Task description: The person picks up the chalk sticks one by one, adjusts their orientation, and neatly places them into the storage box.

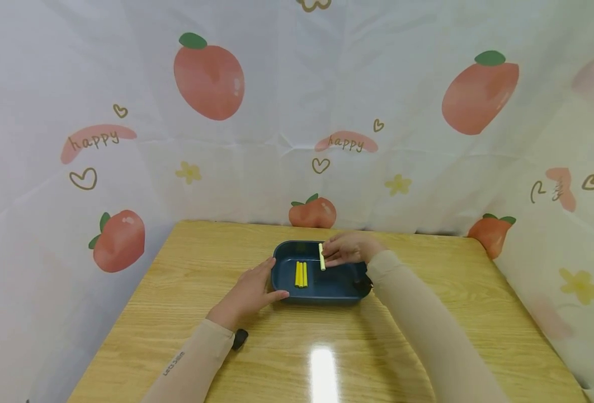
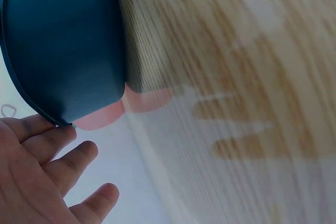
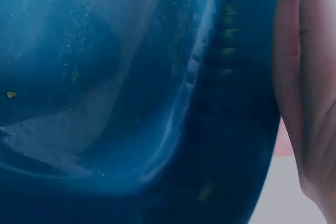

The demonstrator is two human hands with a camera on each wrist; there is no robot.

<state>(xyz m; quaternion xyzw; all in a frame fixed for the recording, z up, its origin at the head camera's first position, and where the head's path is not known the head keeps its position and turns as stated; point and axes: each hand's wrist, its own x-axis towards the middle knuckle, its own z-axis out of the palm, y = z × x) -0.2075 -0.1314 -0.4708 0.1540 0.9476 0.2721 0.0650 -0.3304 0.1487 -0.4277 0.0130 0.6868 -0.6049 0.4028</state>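
A dark blue oblong dish (image 1: 327, 300) sits on the wooden table. Toward its left end, several slim yellow sticks (image 1: 301, 275) lie side by side on the bottom. My right hand (image 1: 349, 249) reaches over the dish and pinches one pale yellow stick (image 1: 322, 257) between thumb and fingers, roughly upright in the head view. My left hand (image 1: 250, 288) rests against the dish's left end, thumb at the near rim and fingers at the left side. In the left wrist view its fingers (image 2: 73, 166) look spread and fairly straight, some touching the rim.
The wooden table (image 1: 216, 246) meets a white curtain (image 1: 257, 168) printed with fruit at the back and sides. A small black object (image 1: 240, 339) shows beside the left sleeve. In the right wrist view, a tiny yellow crumb (image 3: 11, 94) lies in the dish.
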